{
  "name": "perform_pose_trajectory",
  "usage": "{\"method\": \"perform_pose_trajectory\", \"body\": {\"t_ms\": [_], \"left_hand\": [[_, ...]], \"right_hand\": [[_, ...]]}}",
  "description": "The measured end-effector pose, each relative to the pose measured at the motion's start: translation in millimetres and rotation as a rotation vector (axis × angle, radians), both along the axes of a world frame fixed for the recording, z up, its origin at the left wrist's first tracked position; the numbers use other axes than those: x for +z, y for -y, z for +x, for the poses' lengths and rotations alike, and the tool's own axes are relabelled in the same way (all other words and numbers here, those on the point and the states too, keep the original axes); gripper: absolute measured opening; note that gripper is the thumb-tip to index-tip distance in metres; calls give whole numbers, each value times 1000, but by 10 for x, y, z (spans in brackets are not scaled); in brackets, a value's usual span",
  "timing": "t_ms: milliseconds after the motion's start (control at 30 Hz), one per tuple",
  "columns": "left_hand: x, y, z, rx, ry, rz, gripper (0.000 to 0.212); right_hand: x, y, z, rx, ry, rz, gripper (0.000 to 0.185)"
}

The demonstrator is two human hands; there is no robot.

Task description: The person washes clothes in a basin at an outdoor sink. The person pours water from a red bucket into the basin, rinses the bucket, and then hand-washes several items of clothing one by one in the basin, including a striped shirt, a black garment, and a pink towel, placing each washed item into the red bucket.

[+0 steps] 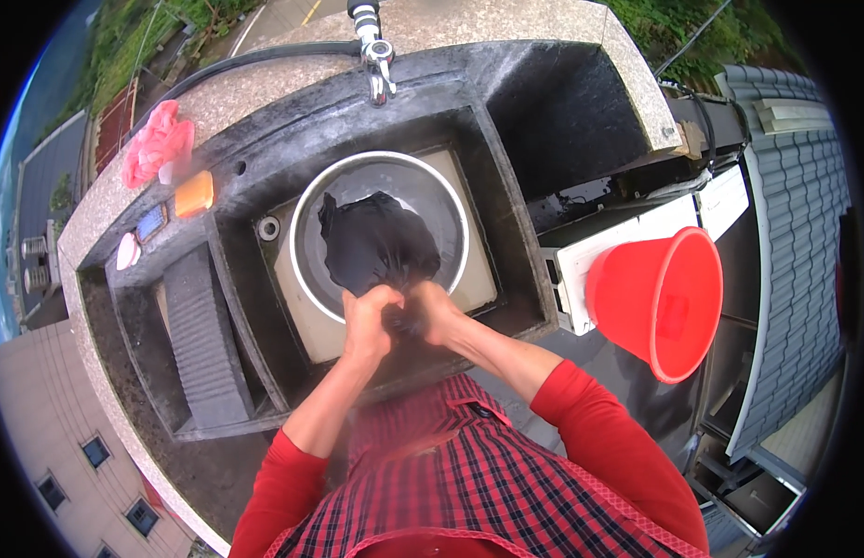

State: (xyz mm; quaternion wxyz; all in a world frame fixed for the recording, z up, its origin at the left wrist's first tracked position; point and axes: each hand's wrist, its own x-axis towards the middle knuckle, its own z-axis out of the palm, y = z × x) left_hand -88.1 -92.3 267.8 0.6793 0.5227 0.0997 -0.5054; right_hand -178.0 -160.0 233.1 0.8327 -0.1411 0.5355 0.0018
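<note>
Both my hands grip a dark cloth (380,240) at its gathered near end, above the front rim of a round metal basin (306,293). The rest of the cloth lies bunched in the basin. My left hand (368,317) closes around the gathered part, thumb on top. Close beside it, my right hand (432,310) is closed on the same bunch, its fingers partly hidden. Around the basin is the middle compartment of a dark stone sink (516,209). A chrome tap (377,66) stands beyond the basin.
A ridged washboard slab (209,349) fills the left compartment. Along the left ledge lie a pink cloth (160,143), an orange bar (195,194), a blue brush (151,223) and a pale pink piece (128,251). A red bucket (620,286) lies tilted at right. A hose (264,52) runs behind.
</note>
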Motion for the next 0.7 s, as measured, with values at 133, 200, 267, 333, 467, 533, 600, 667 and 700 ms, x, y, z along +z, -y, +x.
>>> {"method": "perform_pose_trajectory", "body": {"t_ms": [133, 200, 267, 333, 467, 533, 600, 667, 700], "left_hand": [[-52, -46, -53, -53, 28, 0, 11], [-243, -43, -16, -57, -74, 49, 10], [-234, -21, 75, 24, -235, 91, 6], [-275, -106, 239, 68, -334, 10, 22], [28, -172, 278, 84, -630, -298, 49], [195, -202, 168, 112, -814, -389, 55], [295, -282, 29, 192, -880, -414, 48], [186, -456, -67, 194, -848, -433, 43], [293, -482, -122, 181, -723, -413, 44]], "right_hand": [[-213, -158, -61, -133, 7, 91, 12], [-673, -198, -203, -139, 34, 70, 10], [-675, -68, -264, -143, 233, 26, 11], [-405, 42, -445, -148, 390, 49, 42], [-372, -288, -628, -274, 631, 355, 102], [-423, -558, -378, -413, 817, 504, 109], [-699, -654, -150, -536, 935, 656, 112], [-731, -527, 11, -417, 1168, 560, 86], [-515, -443, 82, -416, 1026, 437, 71]]}}
